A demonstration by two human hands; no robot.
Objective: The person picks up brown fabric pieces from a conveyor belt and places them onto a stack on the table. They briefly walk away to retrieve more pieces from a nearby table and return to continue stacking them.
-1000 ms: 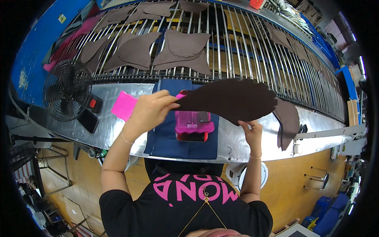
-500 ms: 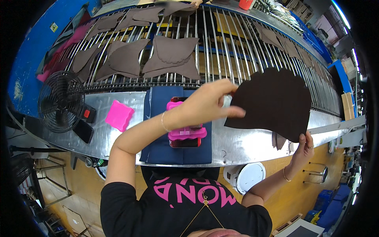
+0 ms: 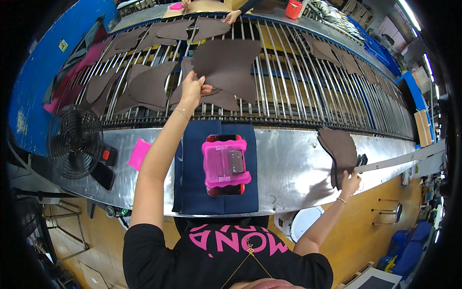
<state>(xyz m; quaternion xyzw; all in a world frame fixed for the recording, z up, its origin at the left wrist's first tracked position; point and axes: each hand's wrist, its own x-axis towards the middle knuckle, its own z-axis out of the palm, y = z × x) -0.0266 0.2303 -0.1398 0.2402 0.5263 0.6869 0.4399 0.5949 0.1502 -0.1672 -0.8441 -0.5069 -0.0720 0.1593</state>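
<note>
Over the rods of the conveyor (image 3: 270, 72), my left hand (image 3: 192, 90) is closed on the left edge of a dark brown cut sheet (image 3: 231, 65) with a scalloped edge. The sheet lies partly over other brown pieces there. On the right of the metal table, my right hand (image 3: 351, 183) grips the near end of a stack of brown scalloped pieces (image 3: 340, 150). Between my arms, a pink template with a wavy rim (image 3: 216, 166) sits on a red-and-black object, on folded navy cloth (image 3: 190, 192). A small grey block (image 3: 236, 161) rests on the template.
Several paired brown pieces (image 3: 153, 82) lie along the conveyor. Across it, another person's hand (image 3: 232, 17) touches a brown piece. A black fan (image 3: 75, 139), a phone (image 3: 102, 174) and a pink wavy plate (image 3: 139, 154) are at left. A metal bar (image 3: 404, 158) juts in from the right.
My left hand has carried the brown sheet from the right, above the table, onto the conveyor. My right hand has let go of that sheet and moved down to the stack.
</note>
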